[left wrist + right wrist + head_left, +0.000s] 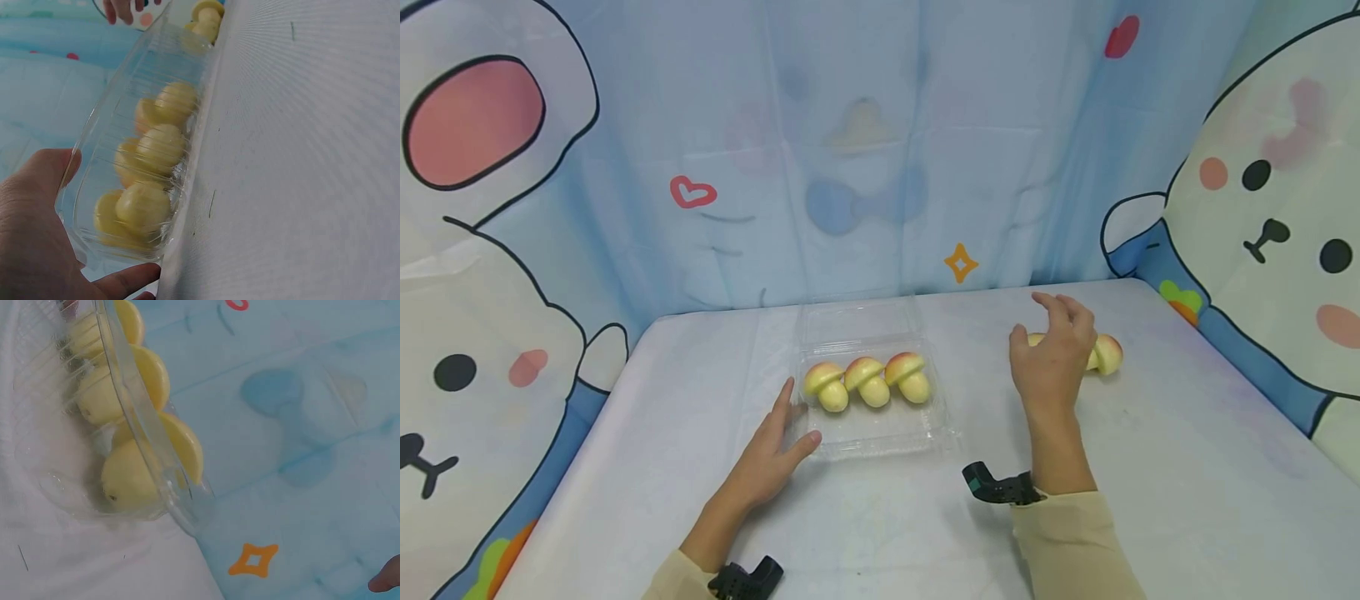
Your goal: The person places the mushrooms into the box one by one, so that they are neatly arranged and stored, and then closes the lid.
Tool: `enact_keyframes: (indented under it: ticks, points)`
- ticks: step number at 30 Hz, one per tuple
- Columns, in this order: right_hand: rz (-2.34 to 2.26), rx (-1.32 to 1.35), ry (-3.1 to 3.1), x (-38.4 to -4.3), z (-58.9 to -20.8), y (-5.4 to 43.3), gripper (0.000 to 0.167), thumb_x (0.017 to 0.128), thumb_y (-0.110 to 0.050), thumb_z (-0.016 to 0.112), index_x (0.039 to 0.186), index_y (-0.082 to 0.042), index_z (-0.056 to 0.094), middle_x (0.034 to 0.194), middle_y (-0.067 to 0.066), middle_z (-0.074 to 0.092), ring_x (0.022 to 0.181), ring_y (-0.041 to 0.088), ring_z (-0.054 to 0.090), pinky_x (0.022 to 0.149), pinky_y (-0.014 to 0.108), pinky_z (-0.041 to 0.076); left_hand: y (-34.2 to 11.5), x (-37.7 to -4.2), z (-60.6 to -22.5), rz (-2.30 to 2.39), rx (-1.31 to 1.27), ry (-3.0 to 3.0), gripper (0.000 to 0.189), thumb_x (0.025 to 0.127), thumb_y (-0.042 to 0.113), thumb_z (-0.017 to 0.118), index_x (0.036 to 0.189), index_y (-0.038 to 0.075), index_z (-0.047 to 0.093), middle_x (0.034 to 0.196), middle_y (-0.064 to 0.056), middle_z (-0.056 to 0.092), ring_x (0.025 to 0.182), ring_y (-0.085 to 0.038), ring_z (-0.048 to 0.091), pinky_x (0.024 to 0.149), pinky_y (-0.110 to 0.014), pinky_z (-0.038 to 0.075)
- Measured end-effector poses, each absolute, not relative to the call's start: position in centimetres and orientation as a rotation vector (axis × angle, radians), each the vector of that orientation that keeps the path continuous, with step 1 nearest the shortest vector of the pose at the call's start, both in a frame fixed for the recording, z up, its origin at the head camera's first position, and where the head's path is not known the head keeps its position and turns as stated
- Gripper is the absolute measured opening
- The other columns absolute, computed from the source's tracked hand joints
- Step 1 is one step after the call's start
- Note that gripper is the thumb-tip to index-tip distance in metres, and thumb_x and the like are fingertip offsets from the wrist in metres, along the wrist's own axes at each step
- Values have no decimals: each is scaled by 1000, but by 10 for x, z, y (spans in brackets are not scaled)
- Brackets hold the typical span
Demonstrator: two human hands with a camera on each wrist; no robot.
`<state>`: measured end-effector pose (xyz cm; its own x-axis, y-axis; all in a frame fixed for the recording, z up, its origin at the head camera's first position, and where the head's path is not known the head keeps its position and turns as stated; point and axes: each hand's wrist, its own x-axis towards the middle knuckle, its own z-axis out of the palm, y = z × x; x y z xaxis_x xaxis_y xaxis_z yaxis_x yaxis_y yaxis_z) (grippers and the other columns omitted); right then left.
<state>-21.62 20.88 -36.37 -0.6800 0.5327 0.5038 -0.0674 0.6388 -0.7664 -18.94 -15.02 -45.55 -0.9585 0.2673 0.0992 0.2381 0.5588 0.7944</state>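
Note:
Three toy mushrooms, yellow with reddish caps, lie in a row inside a clear plastic box (880,433); the middle mushroom (868,382) sits between the other two. My left hand (767,458) rests against the box's left end, thumb at the near corner and fingers along the side. Over to the right, my right hand (1054,358) hovers above more mushrooms, thumb and fingers spread. One of these mushrooms (1106,355) shows beside the hand, and part of another yellow piece (1036,339) shows behind it. In the right wrist view only a fingertip (386,575) appears.
The box's clear lid (859,321) lies folded back behind it. A white cloth covers the table (625,492). Behind the table hangs a blue curtain (865,100) with cartoon prints. Dark cameras are strapped to both wrists.

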Motion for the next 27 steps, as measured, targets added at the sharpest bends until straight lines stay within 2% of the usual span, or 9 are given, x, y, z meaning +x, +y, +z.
enact_keyframes:
  ticks: [9, 17, 27]
  points:
    - [1083, -552, -2185, -214, -367, 225, 53, 95, -6, 63, 147, -11, 56, 156, 20, 35, 147, 39, 30, 118, 56, 37, -150, -189, -457, 1399, 443, 2732, 89, 102, 39, 61, 168, 18, 5, 156, -21, 50, 153, -42, 34, 123, -67, 20]
    - [1103, -718, -2309, -216, -371, 237, 65, 95, -8, 57, 158, -13, 42, 165, 20, 21, 154, 40, 15, 116, 63, 34, -150, -189, -454, 1390, 455, 2736, 89, 102, 38, 61, 168, 17, 5, 156, -23, 49, 153, -42, 33, 123, -66, 20]
    - [1106, -800, -2366, -220, -387, 251, 72, 93, -5, 55, 162, -10, 33, 167, 24, 15, 150, 45, 17, 112, 68, 34, -151, -190, -454, 1394, 465, 2734, 89, 102, 38, 61, 168, 18, 5, 156, -22, 50, 154, -42, 33, 123, -67, 19]
